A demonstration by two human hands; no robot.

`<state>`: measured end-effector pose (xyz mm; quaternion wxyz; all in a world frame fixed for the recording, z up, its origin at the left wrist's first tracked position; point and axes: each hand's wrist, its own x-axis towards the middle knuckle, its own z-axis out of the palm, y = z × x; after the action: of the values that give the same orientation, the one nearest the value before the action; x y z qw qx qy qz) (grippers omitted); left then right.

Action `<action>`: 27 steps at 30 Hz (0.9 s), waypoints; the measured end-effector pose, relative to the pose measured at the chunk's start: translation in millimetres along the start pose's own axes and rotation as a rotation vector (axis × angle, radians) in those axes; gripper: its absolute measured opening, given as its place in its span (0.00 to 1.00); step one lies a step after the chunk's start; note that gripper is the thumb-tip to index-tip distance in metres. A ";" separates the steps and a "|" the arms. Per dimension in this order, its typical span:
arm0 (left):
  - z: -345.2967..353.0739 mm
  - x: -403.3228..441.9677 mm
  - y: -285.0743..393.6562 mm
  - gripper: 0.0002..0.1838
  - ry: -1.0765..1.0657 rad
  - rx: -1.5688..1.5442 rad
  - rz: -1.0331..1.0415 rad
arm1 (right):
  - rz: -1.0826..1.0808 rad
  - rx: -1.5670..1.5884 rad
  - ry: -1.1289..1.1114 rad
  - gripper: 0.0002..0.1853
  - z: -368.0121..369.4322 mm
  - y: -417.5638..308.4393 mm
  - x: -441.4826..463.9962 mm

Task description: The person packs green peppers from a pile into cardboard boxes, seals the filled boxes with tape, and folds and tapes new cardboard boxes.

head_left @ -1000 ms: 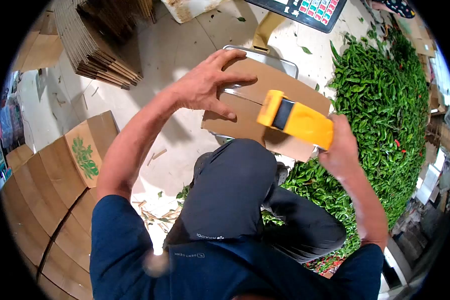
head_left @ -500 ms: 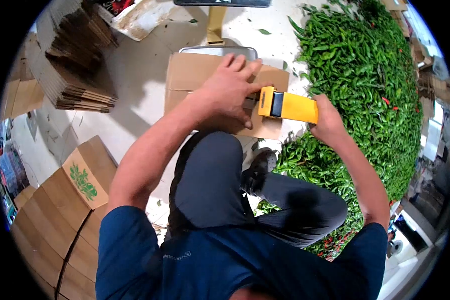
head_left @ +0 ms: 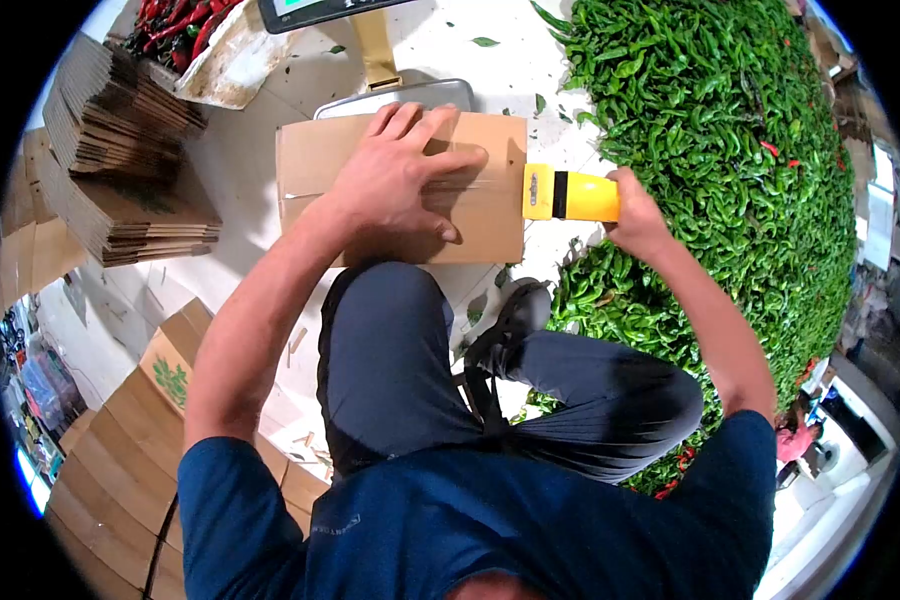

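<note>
Left hand (head_left: 395,175) splayed flat on a cardboard box (head_left: 492,222), right hand (head_left: 640,218) wrapped around a yellow tape dispenser (head_left: 588,198), green peppers (head_left: 715,190) heaped nearby

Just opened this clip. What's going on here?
A person's left hand is spread on top of a cardboard box, while the right hand grips a yellow tape dispenser at the box's right edge. Whether the dispenser touches the box is hard to tell. A scale's metal platform shows past the far edge, and a heap of green peppers lies to the right.
</note>
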<state>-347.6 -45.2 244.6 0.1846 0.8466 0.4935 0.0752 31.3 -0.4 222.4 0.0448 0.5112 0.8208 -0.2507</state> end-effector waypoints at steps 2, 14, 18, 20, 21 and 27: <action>-1.1 2.2 13.0 0.50 0.005 0.097 -0.019 | -0.026 0.144 0.048 0.26 35.3 13.3 8.8; 34.4 73.3 73.0 0.56 -0.002 0.061 0.071 | -0.474 0.608 0.186 0.22 99.8 6.3 52.0; 31.5 75.9 77.0 0.57 -0.022 0.125 0.073 | -0.541 0.317 0.039 0.32 57.0 -6.3 54.6; 28.4 78.1 76.8 0.55 -0.005 0.131 0.081 | -0.595 0.209 0.084 0.29 66.5 -2.8 63.6; 28.8 77.6 79.0 0.54 0.006 0.113 0.087 | -0.640 0.138 0.165 0.28 88.9 7.7 69.8; 29.0 76.8 83.0 0.40 0.026 0.158 0.137 | -0.458 -0.445 -0.141 0.25 166.7 20.8 100.0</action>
<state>-233.0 -22.7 245.9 0.1052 0.8893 0.4411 0.0596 -28.5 12.3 36.7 0.1546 0.2723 0.9440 -0.1035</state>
